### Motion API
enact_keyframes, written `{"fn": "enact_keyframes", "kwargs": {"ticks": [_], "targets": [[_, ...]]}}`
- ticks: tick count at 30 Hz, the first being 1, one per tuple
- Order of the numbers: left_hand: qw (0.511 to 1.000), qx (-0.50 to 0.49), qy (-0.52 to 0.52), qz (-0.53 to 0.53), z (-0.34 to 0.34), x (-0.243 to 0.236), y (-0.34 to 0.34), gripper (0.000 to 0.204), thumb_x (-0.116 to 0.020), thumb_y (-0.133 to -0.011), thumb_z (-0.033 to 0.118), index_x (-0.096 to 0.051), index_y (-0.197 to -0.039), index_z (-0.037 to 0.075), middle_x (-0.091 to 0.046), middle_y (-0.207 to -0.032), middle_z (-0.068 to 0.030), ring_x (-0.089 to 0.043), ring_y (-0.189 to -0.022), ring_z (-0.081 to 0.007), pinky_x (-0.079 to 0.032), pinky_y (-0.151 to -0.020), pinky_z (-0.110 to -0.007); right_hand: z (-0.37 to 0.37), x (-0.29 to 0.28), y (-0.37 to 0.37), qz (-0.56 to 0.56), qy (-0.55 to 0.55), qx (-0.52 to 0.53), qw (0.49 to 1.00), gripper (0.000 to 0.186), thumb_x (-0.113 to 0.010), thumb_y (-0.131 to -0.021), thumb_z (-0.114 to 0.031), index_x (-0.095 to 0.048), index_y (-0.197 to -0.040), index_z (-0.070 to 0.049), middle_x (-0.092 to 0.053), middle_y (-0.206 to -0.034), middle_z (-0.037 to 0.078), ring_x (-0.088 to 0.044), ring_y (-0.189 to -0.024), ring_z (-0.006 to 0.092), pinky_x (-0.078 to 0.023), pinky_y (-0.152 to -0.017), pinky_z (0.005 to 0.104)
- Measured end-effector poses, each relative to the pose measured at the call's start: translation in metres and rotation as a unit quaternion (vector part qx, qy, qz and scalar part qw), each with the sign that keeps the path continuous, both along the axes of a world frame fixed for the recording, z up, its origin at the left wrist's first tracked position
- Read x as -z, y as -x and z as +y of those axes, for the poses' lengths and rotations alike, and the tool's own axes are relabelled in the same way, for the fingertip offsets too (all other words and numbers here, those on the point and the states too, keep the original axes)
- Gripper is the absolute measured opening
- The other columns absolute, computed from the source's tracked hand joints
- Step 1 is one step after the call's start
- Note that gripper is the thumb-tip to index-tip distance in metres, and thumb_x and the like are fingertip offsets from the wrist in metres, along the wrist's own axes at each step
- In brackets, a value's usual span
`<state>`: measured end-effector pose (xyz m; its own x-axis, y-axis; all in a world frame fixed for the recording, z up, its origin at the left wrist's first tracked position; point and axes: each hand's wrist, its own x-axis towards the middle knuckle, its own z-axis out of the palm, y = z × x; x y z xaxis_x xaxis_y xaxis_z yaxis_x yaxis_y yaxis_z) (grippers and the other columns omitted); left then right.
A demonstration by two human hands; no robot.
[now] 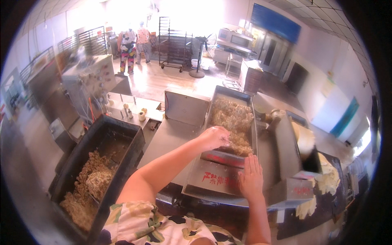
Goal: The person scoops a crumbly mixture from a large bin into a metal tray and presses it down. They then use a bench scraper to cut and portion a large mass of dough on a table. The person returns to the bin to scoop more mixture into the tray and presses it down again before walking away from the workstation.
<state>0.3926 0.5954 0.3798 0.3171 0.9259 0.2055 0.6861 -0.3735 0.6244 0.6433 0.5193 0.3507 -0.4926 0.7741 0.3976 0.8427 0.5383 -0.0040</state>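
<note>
Pale shirt with green-and-black patches point(171, 228) nearest, at the lower edge. Largest beyond it: dark tub point(117, 142) on the left, a clumpy brown heap point(87, 192) across its near part, far end mostly bare. Next, narrower metal trough point(228, 95) ahead; crumbly tan mixture point(230, 118) lies along most of it, thinner toward the far end. Smaller still, the hands. Left hand point(216, 138) is at the mixture's near end, fingers curled; cannot tell whether they pinch any. Right hand point(251, 177) is flat, fingers extended close together, by the trough's near right corner. Judgement: trough work well along, not finished; tub's heap remains.
</note>
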Motion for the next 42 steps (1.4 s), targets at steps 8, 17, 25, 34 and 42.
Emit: {"fn": "enact_keyframes", "kwargs": {"ticks": [8,17,25,34,42], "targets": [[0.998,-0.047,-0.037,0.01,-0.006,0.009,-0.001,0.021,-0.054,-0.094,0.014,-0.067,-0.109,0.009,-0.06,-0.126,-0.0045,-0.05,-0.123,-0.0195,-0.04,-0.105,-0.032,-0.035,-0.001,-0.021,0.011,0.064,0.016,0.998,0.043,-0.052,-0.092,-0.025,-0.052,-0.129,-0.003,-0.045,-0.14,0.015,-0.044,-0.129,0.0297,-0.024,-0.109,0.0545],[0.953,-0.072,-0.163,0.246,-0.049,0.032,-0.014,0.056,-0.034,-0.1,0.042,-0.04,-0.137,0.001,-0.04,-0.144,-0.0138,-0.038,-0.134,-0.027,-0.032,-0.109,-0.04,-0.064,0.039,-0.05,0.172,0.036,0.014,0.984,0.038,-0.048,-0.095,-0.021,-0.053,-0.125,0.001,-0.048,-0.136,0.019,-0.047,-0.124,0.0344,-0.028,-0.105,0.0542],[0.944,-0.114,-0.17,0.258,-0.096,0.03,-0.033,0.065,-0.061,-0.086,0.033,-0.04,-0.134,-0.006,-0.034,-0.146,-0.0216,-0.029,-0.137,-0.0348,-0.026,-0.112,-0.042,-0.086,0.039,-0.11,0.178,0.025,0.045,0.983,0.038,-0.052,-0.093,-0.019,-0.053,-0.124,0.003,-0.052,-0.131,0.019,-0.049,-0.12,0.035,-0.032,-0.103,0.0519],[0.951,-0.192,-0.23,0.076,-0.16,0.079,-0.102,0.025,-0.057,-0.088,0.01,-0.063,-0.11,0.001,-0.058,-0.125,-0.0174,-0.053,-0.119,-0.0341,-0.039,-0.102,-0.044,-0.154,0.047,-0.269,0.275,0.003,0.125,0.953,0.037,-0.057,-0.091,-0.018,-0.057,-0.121,0.002,-0.055,-0.128,0.019,-0.053,-0.116,0.0358,-0.04,-0.098,0.0484],[0.962,0.051,-0.259,-0.074,-0.154,0.085,-0.335,0.019,-0.057,-0.086,0.001,-0.065,-0.104,-0.001,-0.061,-0.12,-0.0176,-0.058,-0.111,-0.0348,-0.044,-0.096,-0.042,-0.246,0.1,-0.427,0.451,0.074,0.304,0.836,0.034,-0.055,-0.095,-0.018,-0.057,-0.123,0.0,-0.056,-0.126,0.021,-0.056,-0.114,0.0351,-0.048,-0.092,0.0392]]}}
